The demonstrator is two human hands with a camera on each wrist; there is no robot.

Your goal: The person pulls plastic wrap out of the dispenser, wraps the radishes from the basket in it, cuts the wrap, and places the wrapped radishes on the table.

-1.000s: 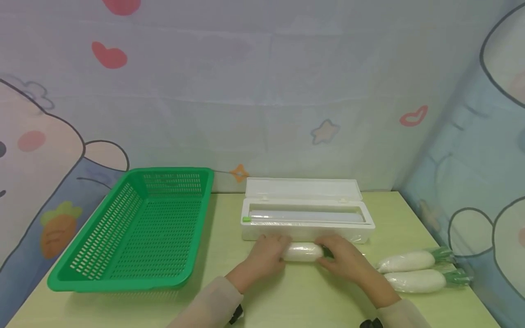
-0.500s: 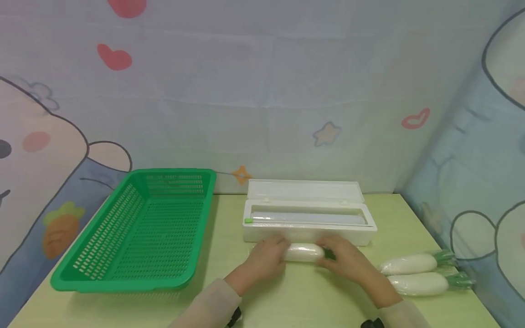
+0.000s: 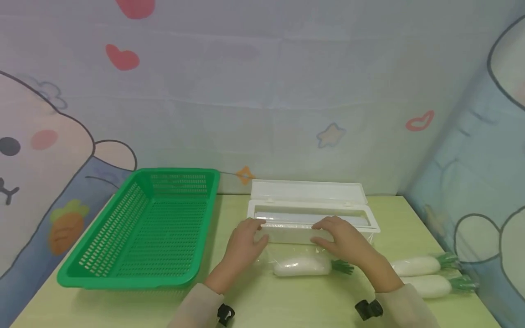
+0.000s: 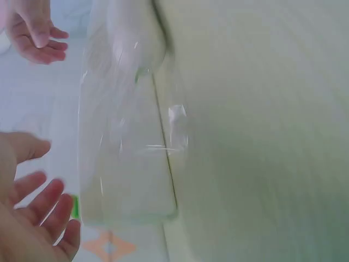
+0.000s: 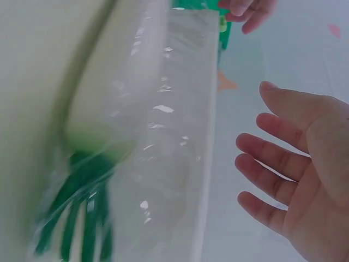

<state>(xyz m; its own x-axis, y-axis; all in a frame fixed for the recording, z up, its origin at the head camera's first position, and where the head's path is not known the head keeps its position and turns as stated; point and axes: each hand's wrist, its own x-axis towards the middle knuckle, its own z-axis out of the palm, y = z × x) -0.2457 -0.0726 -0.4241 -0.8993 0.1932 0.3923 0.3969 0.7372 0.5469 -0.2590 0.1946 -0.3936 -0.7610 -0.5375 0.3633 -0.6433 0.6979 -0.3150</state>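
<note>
A white radish (image 3: 303, 266) with green leaf stubs lies on the table before a white cling film box (image 3: 287, 236). Clear cling film (image 5: 155, 144) covers the radish and stretches up to the box, its folds glinting. My left hand (image 3: 244, 241) is at the left part of the box's front edge, fingers spread and loosely bent. Farther right along the same edge, my right hand (image 3: 342, 239) has its fingers apart, thumb away from them. Both wrist views show nothing between the fingers of the left hand (image 4: 38, 207) or the right hand (image 5: 300, 158).
Two film-wrapped radishes (image 3: 430, 286) lie at the table's right, beside the right forearm. A green plastic basket (image 3: 201, 228) stands on the left. The box's lid (image 3: 307, 191) is raised behind its film roll (image 3: 283, 217). A printed cloth (image 3: 279, 91) hangs behind the table.
Both hands have let go of the radish and moved up and apart to the box's front edge. The radish lies a little nearer to me, its leaves uncovered by the right hand.
</note>
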